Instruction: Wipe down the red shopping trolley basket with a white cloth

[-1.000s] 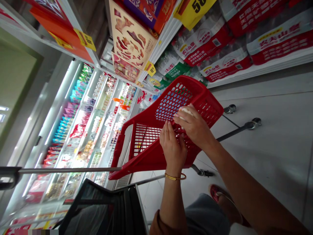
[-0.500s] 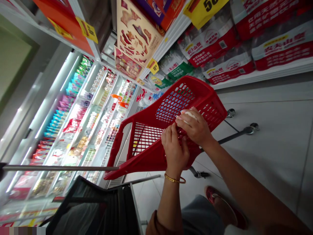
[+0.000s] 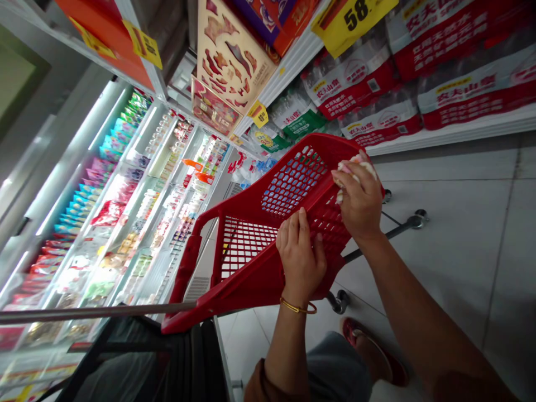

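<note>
A red plastic shopping cart stands tilted across the middle of the view, with grid-like sides. My left hand, with a gold bangle at its wrist, is hooked over the cart's near rim, fingers over the edge and thumb apart. Farther right along the same rim, my right hand is closed around a crumpled pale cloth with pinkish patches. The cloth is pressed against the rim near the cart's front corner. Part of it is hidden under my fingers.
Packs of bottled water fill the low shelf beyond the cart. Boxed goods sit above, with yellow price tags. A lit refrigerated display lines the left. A black-framed item with a metal bar stands near the cart handle.
My right hand has moved right along the rim with the cloth, away from my left hand. My left hand stays on the rim. The cart has shifted slightly left in view.
</note>
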### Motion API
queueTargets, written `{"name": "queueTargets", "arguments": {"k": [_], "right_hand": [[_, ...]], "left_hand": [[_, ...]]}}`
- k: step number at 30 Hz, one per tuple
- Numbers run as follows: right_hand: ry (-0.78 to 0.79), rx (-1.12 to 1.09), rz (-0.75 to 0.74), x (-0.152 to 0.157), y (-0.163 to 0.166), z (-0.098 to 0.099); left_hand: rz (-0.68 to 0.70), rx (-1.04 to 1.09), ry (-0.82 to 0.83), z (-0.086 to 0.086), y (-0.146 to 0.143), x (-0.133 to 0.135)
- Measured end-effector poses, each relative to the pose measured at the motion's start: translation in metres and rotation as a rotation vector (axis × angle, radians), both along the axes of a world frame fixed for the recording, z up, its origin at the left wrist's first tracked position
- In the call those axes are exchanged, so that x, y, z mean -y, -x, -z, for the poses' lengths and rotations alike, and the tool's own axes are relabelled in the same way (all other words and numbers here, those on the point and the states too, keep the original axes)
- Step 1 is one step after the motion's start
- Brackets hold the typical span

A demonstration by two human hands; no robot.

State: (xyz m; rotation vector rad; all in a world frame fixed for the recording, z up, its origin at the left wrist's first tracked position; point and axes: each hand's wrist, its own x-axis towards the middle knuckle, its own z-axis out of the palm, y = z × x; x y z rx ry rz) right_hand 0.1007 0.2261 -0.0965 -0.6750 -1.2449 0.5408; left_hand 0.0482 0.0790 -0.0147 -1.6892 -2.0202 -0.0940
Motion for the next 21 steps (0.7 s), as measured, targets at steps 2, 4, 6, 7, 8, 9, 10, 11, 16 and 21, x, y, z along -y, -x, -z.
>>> {"name": "queueTargets", "arguments": {"k": [2, 4, 6, 7, 8, 9, 10, 11, 16, 21], "right_hand": [[-0.036, 0.014, -0.022, 0.004, -0.002, -0.006], [-0.100, 0.045, -0.069, 0.013, -0.001, -0.013], [-0.149, 0.108, -0.136, 0.024, 0.002, -0.017], [-0.161, 0.143, -0.165, 0.028, 0.004, -0.018], [-0.171, 0.174, -0.184, 0.031, 0.005, -0.018], [-0.182, 0.195, -0.192, 0.033, 0.007, -0.017], [-0.194, 0.205, -0.189, 0.032, 0.008, -0.015], [-0.206, 0.204, -0.179, 0.031, 0.008, -0.014], [-0.229, 0.177, -0.131, 0.016, 0.006, -0.009], [-0.195, 0.167, -0.114, 0.006, 0.000, -0.011]], "left_hand": [[0.001, 0.007, -0.006, 0.001, -0.002, 0.000], [0.004, 0.021, -0.007, 0.000, -0.004, -0.001], [0.009, 0.040, -0.004, 0.000, -0.005, -0.001], [0.013, 0.050, -0.002, -0.001, -0.005, -0.002], [0.015, 0.060, 0.000, -0.001, -0.005, -0.002], [0.015, 0.067, 0.000, -0.002, -0.005, -0.002], [0.014, 0.071, 0.000, -0.002, -0.005, -0.002], [0.013, 0.071, -0.001, -0.002, -0.005, -0.002], [0.024, 0.068, 0.000, -0.001, -0.004, -0.002], [0.036, 0.084, -0.006, -0.002, -0.004, -0.002]]}}
